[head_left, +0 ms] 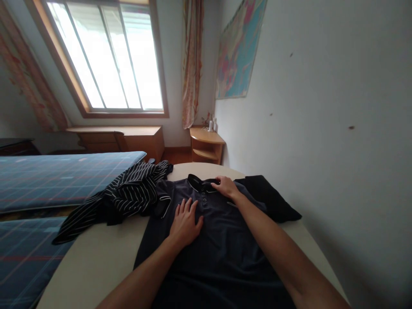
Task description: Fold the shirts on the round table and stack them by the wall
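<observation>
A dark polo shirt with a buttoned placket and white-edged trim lies spread face up on a round cream table, its collar at the far side. My left hand rests flat on the chest of the shirt, left of the placket, fingers spread. At the right side of the collar, my right hand has its thumb and fingers closed on the collar edge. The shirt's right sleeve is partly hidden behind my right forearm.
Black-and-white striped clothing hangs over the table's left edge. Folded black cloth lies at the right, near the wall. Beyond are a blue plaid mattress, a desk and a corner shelf.
</observation>
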`<state>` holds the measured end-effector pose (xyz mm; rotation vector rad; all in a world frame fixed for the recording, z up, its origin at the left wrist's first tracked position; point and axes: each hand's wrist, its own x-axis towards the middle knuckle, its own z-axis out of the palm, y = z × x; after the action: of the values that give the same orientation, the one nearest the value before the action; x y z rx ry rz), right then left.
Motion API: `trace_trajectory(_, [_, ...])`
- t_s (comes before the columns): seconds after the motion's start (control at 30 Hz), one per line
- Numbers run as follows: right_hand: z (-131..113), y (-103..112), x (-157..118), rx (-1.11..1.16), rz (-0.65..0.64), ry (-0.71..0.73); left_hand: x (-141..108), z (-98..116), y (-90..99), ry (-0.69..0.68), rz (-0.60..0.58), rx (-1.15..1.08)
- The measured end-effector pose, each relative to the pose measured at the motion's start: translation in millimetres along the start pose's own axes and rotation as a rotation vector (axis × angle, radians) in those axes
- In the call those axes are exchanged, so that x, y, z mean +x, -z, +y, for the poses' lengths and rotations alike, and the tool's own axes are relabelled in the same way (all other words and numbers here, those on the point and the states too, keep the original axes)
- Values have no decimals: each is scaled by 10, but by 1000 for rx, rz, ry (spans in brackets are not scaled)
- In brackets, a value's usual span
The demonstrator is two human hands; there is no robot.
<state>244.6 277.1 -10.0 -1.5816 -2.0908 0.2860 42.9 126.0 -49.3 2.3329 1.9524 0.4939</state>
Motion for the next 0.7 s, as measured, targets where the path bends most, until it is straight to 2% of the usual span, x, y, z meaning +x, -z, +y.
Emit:
trace_trajectory(0.07, [-35,42,81,-49,-28,14,-3,5,14,0,-2,-5])
trace_trajectory(0.13, [-64,85,153,-59,12,4,-4,11,26,2,-5,-9])
trace_trajectory(0.27, [-83,140,250,-54,290,-27,3,11,25,14,-4,-11])
trace_trajectory(0.33, [-72,133,273,-84,357,-35,8,8,17,15,0,-12])
trace_trajectory(0.4, [-59,98,279,-159,308,-62,12,7,14,12,-3,-14])
trace_trajectory(0.53, [-75,-16,266,-310,128,-83,11,17,26,14,-13,-15])
trace_trajectory(0.7, [-149,-106,262,-372,26,-109,6,32,46,18,-18,-7])
